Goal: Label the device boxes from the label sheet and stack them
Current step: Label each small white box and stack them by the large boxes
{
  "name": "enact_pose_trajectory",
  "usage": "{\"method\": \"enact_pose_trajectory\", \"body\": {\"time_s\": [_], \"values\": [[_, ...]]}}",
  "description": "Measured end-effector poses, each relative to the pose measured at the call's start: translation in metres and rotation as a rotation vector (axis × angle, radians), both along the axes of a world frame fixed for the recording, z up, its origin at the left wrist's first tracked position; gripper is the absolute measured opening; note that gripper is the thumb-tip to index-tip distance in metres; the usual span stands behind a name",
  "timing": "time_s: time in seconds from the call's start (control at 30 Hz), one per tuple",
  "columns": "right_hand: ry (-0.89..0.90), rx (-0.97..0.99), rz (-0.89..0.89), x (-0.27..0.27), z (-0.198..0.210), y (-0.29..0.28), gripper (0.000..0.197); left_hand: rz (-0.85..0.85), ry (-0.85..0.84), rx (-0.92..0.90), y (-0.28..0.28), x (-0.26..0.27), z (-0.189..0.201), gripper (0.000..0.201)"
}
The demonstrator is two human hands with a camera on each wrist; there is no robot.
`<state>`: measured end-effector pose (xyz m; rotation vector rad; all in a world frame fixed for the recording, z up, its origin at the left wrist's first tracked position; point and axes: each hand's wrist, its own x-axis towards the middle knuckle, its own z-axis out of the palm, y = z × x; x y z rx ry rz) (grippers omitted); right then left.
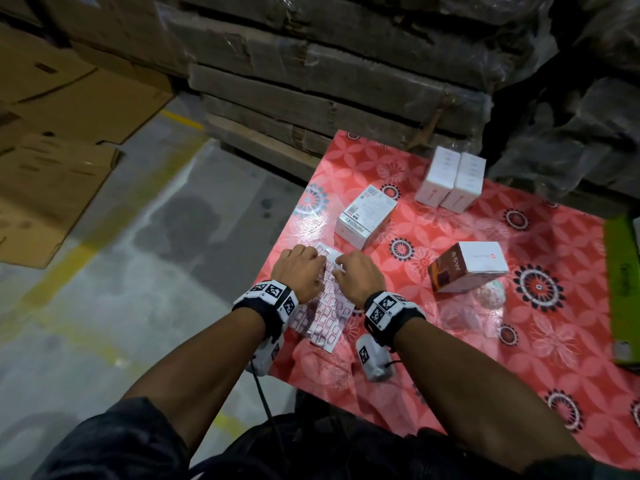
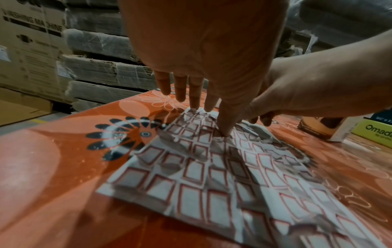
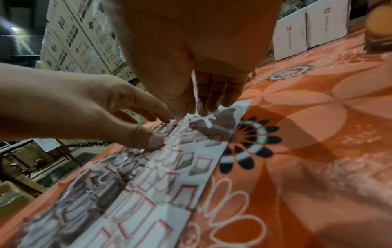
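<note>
Both hands work at the far end of the label sheet (image 1: 320, 299), which lies flat on the red flowered tablecloth (image 1: 485, 341) at its near-left part. The left hand (image 1: 301, 271) has its fingers stretched out and its thumb tip pressed down on the sheet, pinning it; it grips nothing. The right hand (image 1: 358, 277) has its fingers curled down, their tips at a small white label (image 3: 203, 120) lifting from the sheet's far end; it seems to be pinching it, though the contact is partly hidden.

So the step in hand looks like peeling one label free. Beyond the sheet stands a white printed box (image 1: 365, 216); to the sheet's right lies a brown and white box (image 1: 467, 266); farther off stand two white boxes (image 1: 450, 180) side by side. None are stacked.

Next, the label must come off whole, then be carried to a box face and smoothed flat.
</note>
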<state>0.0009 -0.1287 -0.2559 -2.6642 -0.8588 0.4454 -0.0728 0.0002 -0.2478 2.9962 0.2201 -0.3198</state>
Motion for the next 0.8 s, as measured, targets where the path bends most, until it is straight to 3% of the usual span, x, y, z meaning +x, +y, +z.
{"method": "enact_pose_trajectory", "body": {"time_s": [0.3, 0.8], "values": [[-0.03, -0.092, -0.093, 0.0, 0.008, 0.022, 0.013, -0.033, -0.04, -0.003, 0.004, -0.003, -0.002, 0.031], [0.164, 0.042, -0.139, 0.001, 0.022, 0.004, 0.014, -0.03, 0.024, 0.052, 0.001, 0.001, 0.004, 0.046]]}}
